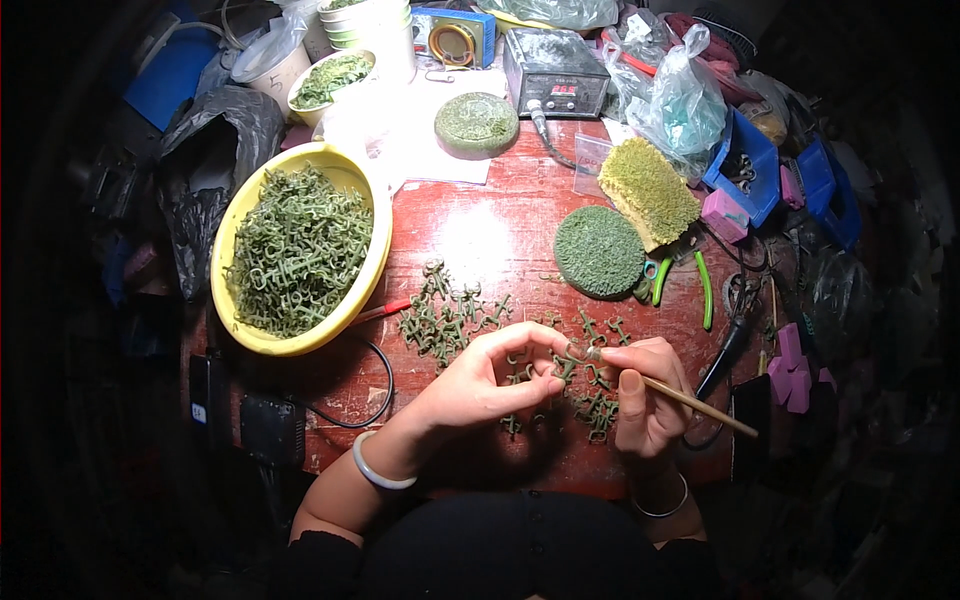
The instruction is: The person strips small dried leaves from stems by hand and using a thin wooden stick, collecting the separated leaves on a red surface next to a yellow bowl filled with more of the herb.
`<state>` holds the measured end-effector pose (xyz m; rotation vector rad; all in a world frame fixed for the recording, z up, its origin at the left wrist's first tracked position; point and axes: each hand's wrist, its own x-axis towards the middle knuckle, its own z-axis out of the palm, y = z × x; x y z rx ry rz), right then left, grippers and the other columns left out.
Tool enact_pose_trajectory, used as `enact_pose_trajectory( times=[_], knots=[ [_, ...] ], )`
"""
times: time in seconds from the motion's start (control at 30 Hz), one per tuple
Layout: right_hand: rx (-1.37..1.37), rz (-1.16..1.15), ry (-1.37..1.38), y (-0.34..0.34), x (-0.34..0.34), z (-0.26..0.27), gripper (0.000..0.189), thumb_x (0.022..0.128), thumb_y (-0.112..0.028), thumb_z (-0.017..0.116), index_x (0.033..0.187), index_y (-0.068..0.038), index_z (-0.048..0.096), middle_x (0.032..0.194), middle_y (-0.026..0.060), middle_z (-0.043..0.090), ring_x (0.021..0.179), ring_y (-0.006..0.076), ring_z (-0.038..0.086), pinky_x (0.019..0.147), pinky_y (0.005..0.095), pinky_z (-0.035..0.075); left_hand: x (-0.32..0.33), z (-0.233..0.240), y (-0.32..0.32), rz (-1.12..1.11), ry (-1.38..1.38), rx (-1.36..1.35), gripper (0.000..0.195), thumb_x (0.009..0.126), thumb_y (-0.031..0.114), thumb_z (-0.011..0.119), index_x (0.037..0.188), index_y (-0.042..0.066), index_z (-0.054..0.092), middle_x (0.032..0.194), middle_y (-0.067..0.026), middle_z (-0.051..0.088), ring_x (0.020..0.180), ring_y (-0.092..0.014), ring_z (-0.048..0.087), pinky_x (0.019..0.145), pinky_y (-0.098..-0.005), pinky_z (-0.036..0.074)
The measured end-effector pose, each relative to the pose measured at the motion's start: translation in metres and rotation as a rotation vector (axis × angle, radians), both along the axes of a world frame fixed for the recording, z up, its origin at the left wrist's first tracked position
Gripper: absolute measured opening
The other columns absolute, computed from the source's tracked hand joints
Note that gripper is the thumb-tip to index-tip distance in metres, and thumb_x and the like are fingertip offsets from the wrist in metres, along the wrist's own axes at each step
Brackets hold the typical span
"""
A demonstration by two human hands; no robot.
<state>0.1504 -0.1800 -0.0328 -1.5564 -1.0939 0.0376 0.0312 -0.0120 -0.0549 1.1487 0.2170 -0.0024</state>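
My left hand [480, 375] pinches a small green wax-like piece [564, 367] with a hooked shape between thumb and fingertips. A slim wooden-handled tool [701, 406], perhaps a brush, lies in the grip of my right hand [652, 397]. Its ferrule end meets or nearly meets the piece; the fingers partly hide the contact. Similar green pieces [450, 319] lie in a loose heap beyond my left hand. A smaller cluster of pieces [598, 412] rests below the fingertips, between the hands. At the left, a yellow plastic bowl [382, 247] is heaped with tangled green pieces.
Past my right hand are a round green textured pad [600, 252], a yellow-green sponge-like block [652, 191], green-handled pliers [703, 289] and a black pen-like corded tool [724, 356]. A control box [556, 71] with a lit display stands behind. Blue bins [750, 169] line the right.
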Motion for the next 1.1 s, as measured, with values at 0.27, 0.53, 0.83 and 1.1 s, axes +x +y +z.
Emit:
enact_pose_trajectory(
  times=[0.27, 0.53, 0.83, 1.1],
  knots=[
    [0.047, -0.056, 0.016, -0.001, 0.001, -0.001, 0.015, 0.095, -0.002, 0.052, 0.1, 0.004, 0.065, 0.085, 0.0109, 0.061, 0.072, 0.0175, 0.058, 0.064, 0.0291, 0.047, -0.001, -0.001, 0.001, -0.016, -0.019, -0.014, 0.032, 0.091, 0.003, 0.069, 0.121, 0.005, 0.058, 0.086, 0.0013, 0.059, 0.071, -0.005, 0.057, 0.061, -0.02, 0.046],
    [0.023, -0.026, -0.06, -0.004, 0.002, 0.001, 0.016, 0.092, -0.003, 0.052, 0.096, 0.004, 0.066, 0.081, 0.0114, 0.06, 0.068, 0.0197, 0.056, 0.062, 0.0305, 0.046, -0.001, -0.004, -0.001, -0.007, -0.004, -0.022, 0.03, 0.091, 0.0, 0.068, 0.119, 0.005, 0.058, 0.093, -0.0009, 0.062, 0.073, -0.006, 0.059, 0.062, -0.0215, 0.048],
    [0.11, -0.078, 0.063, -0.01, 0.0, -0.001, 0.018, 0.094, -0.01, 0.054, 0.095, 0.003, 0.066, 0.082, 0.0104, 0.062, 0.067, 0.0192, 0.055, 0.062, 0.0298, 0.046, 0.0, -0.001, 0.0, 0.005, 0.004, -0.088, 0.028, 0.091, 0.002, 0.068, 0.117, 0.004, 0.059, 0.093, -0.0017, 0.061, 0.076, -0.007, 0.059, 0.064, -0.0218, 0.049],
    [-0.018, 0.067, -0.159, 0.002, -0.002, 0.002, 0.011, 0.089, -0.003, 0.062, 0.098, 0.0, 0.068, 0.082, 0.0108, 0.064, 0.068, 0.0241, 0.059, 0.062, 0.0341, 0.049, 0.0, -0.003, 0.002, -0.006, -0.009, -0.062, 0.024, 0.092, 0.005, 0.067, 0.115, 0.003, 0.06, 0.09, 0.0006, 0.061, 0.079, -0.004, 0.057, 0.067, -0.0202, 0.048]
  ],
)
